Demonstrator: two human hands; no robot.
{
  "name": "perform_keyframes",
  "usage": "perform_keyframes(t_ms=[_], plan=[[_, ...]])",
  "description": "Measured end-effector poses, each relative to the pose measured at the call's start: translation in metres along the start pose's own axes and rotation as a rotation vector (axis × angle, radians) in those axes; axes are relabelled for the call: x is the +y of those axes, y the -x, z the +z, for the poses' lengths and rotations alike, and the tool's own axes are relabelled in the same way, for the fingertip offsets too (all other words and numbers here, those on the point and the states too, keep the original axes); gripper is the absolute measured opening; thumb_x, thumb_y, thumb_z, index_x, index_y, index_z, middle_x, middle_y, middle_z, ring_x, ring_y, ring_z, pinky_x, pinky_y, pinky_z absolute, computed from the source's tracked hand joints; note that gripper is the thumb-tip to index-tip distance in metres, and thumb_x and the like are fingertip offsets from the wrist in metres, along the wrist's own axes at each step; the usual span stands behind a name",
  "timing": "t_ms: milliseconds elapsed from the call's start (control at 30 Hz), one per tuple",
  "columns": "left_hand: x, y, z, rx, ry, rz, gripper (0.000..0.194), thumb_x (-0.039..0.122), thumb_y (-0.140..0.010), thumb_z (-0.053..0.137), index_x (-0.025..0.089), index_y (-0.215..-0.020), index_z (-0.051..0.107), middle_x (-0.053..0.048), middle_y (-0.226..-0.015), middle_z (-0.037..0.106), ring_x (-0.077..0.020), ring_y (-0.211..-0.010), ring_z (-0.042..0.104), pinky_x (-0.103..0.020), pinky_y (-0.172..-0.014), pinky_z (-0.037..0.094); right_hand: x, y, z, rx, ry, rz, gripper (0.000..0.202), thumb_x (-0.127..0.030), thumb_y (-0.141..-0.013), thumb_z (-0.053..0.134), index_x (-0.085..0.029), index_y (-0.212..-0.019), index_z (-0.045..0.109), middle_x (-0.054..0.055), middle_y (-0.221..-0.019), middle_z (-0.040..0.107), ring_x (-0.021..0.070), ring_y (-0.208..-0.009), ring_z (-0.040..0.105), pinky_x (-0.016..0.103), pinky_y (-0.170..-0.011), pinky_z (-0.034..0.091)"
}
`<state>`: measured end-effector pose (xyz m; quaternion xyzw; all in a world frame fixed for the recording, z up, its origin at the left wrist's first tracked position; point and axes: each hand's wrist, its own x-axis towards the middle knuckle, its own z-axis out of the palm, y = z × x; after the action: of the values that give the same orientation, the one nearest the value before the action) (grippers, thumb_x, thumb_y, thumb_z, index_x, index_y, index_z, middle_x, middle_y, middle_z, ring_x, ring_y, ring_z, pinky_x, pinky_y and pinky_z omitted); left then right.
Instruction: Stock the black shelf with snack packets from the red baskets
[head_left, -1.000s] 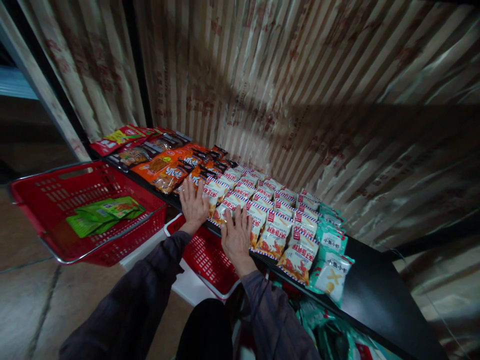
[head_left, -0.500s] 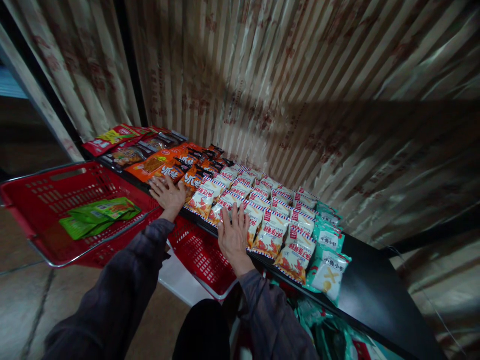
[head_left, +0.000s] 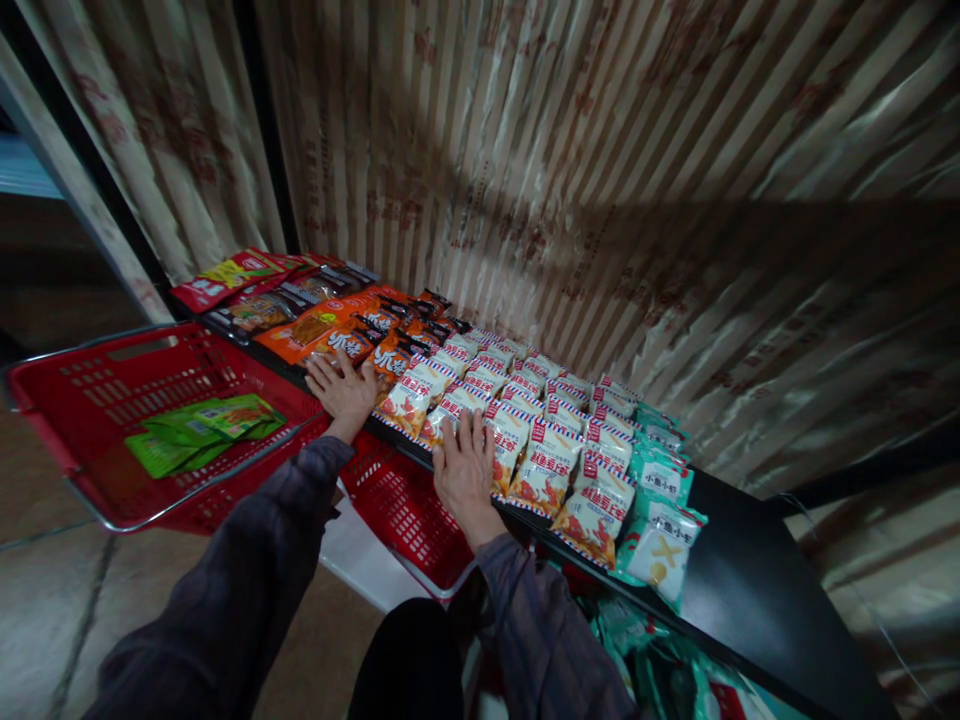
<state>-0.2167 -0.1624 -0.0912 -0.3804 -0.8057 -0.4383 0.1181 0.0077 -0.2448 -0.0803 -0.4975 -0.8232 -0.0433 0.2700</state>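
Observation:
My left hand (head_left: 343, 392) lies flat with fingers spread at the front ends of the orange snack bags (head_left: 349, 338). Fingers apart, my right hand (head_left: 466, 470) rests at the front of the white snack bags (head_left: 545, 465), which have red lettering and striped edges. Neither hand grips a bag. The white bags lie in several overlapping rows on the black shelf (head_left: 757, 570). To their right is a column of green-and-white snack bags (head_left: 660, 545). Which bags the palms press on is partly hidden by the hands.
A red basket (head_left: 45, 400) with green packets (head_left: 202, 435) stands below the shelf's left part; more red basket mesh (head_left: 405, 510) shows beneath the hands. Red packets (head_left: 232, 278) lie at the shelf's far left. Green bags (head_left: 660, 650) sit under the shelf. A pleated curtain (head_left: 525, 150) hangs behind.
Both hands stay in nearly the same places on the front bags. The whole view has shifted slightly, and the bags look unmoved on the shelf.

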Motion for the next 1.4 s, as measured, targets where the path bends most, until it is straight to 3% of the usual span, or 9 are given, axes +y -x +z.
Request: perform_keyframes(t_ms=[267, 333, 433, 500, 567, 867, 1200, 1400], plan=[[0.009, 0.003, -0.01, 0.054, 0.068, 0.031, 0.062, 0.043, -0.095, 0.038, 0.006, -0.144, 0.041, -0.026, -0.158, 0.018, -0.0391, -0.148, 0.007, -0.063, -0.115, 0.009, 0.003, 0.001, -0.005, 0.002, -0.015, -0.018, 0.045, -0.028, -0.096, 0.046, -0.018, -0.139, 0.05, 0.016, -0.154, 0.038, 0.0293, -0.149, 0.016, 0.054, -0.117, 0.017], [0.019, 0.014, -0.021, 0.033, 0.097, 0.149, 0.058, 0.042, -0.095, 0.038, 0.01, -0.144, 0.044, -0.02, -0.16, 0.019, -0.0356, -0.149, 0.004, -0.06, -0.117, 0.009, 0.004, 0.002, -0.008, 0.012, -0.019, -0.016, 0.045, -0.027, -0.096, 0.045, -0.018, -0.14, 0.049, 0.015, -0.155, 0.036, 0.029, -0.149, 0.015, 0.054, -0.117, 0.017], [0.036, 0.043, -0.038, -0.09, 0.133, 0.441, 0.053, 0.041, -0.095, 0.04, 0.02, -0.143, 0.047, -0.011, -0.161, 0.022, -0.0292, -0.151, 0.003, -0.054, -0.119, 0.015, 0.007, 0.007, -0.015, 0.06, -0.006, 0.021, 0.047, -0.028, -0.096, 0.045, -0.018, -0.141, 0.048, 0.015, -0.157, 0.032, 0.03, -0.15, 0.012, 0.054, -0.116, 0.019], [0.045, 0.063, -0.042, -0.153, 0.116, 0.584, 0.052, 0.04, -0.095, 0.042, 0.021, -0.143, 0.047, -0.011, -0.161, 0.023, -0.0288, -0.151, 0.005, -0.054, -0.119, 0.015, 0.011, 0.014, -0.019, 0.096, 0.011, 0.061, 0.048, -0.03, -0.096, 0.046, -0.017, -0.142, 0.047, 0.016, -0.158, 0.029, 0.0312, -0.15, 0.01, 0.055, -0.116, 0.02], [0.049, 0.078, -0.04, -0.195, 0.099, 0.636, 0.051, 0.039, -0.095, 0.041, 0.02, -0.142, 0.047, -0.012, -0.16, 0.024, -0.0297, -0.15, 0.007, -0.054, -0.119, 0.016, 0.016, 0.022, -0.023, 0.114, 0.03, 0.092, 0.048, -0.03, -0.096, 0.046, -0.017, -0.142, 0.047, 0.017, -0.158, 0.029, 0.0323, -0.149, 0.01, 0.057, -0.115, 0.02], [0.046, 0.084, -0.015, -0.212, 0.09, 0.508, 0.055, 0.038, -0.096, 0.039, 0.01, -0.142, 0.045, -0.02, -0.157, 0.027, -0.0322, -0.149, 0.011, -0.054, -0.119, 0.015, 0.029, 0.038, -0.02, 0.083, 0.059, 0.102, 0.049, -0.03, -0.096, 0.045, -0.016, -0.143, 0.046, 0.016, -0.154, 0.037, 0.0305, -0.149, 0.014, 0.053, -0.116, 0.022], [0.053, 0.088, -0.013, -0.259, 0.129, 0.444, 0.059, 0.038, -0.095, 0.038, 0.01, -0.147, 0.037, -0.019, -0.159, 0.021, -0.0318, -0.15, 0.007, -0.057, -0.118, 0.011, 0.03, 0.037, -0.022, 0.002, 0.024, 0.106, 0.05, -0.028, -0.095, 0.047, -0.017, -0.144, 0.044, 0.014, -0.156, 0.035, 0.0295, -0.149, 0.016, 0.051, -0.116, 0.023], [0.065, 0.091, -0.022, -0.254, 0.14, 0.418, 0.055, 0.036, -0.095, 0.04, 0.014, -0.145, 0.043, -0.016, -0.159, 0.024, -0.0326, -0.15, 0.005, -0.059, -0.118, 0.007, 0.03, 0.049, -0.04, 0.095, 0.017, 0.103, 0.048, -0.028, -0.096, 0.043, -0.018, -0.144, 0.044, 0.015, -0.157, 0.03, 0.0298, -0.15, 0.012, 0.053, -0.116, 0.022]])
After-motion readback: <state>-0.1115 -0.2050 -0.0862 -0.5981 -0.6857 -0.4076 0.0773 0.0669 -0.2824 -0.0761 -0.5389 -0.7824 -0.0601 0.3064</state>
